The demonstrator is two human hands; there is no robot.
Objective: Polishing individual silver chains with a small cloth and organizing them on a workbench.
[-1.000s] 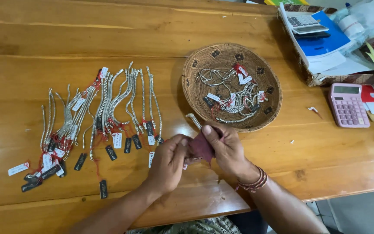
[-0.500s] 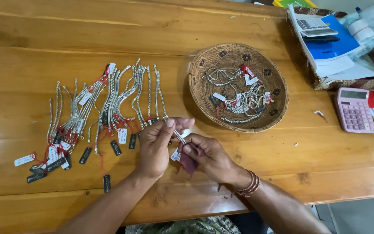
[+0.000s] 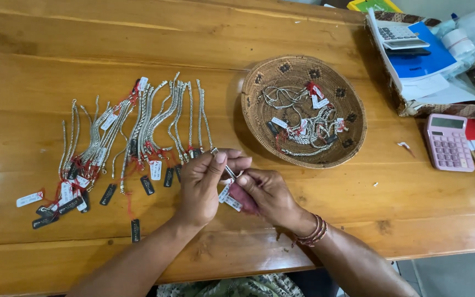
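A second ago your hands are pressed together around a dark red cloth, low at the table edge. Now your left hand (image 3: 204, 184) sits higher, pinching one end of a silver bracelet (image 3: 227, 170) drawn out slantwise. Your right hand (image 3: 268, 195) grips its lower end, white tags (image 3: 229, 199) dangling, cloth (image 3: 243, 198) mostly tucked beneath.

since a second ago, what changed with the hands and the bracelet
The left hand rose off the dark red cloth and now pinches the silver bracelet with the right hand, tags dangling. The laid-out bracelets and the woven basket stayed put.
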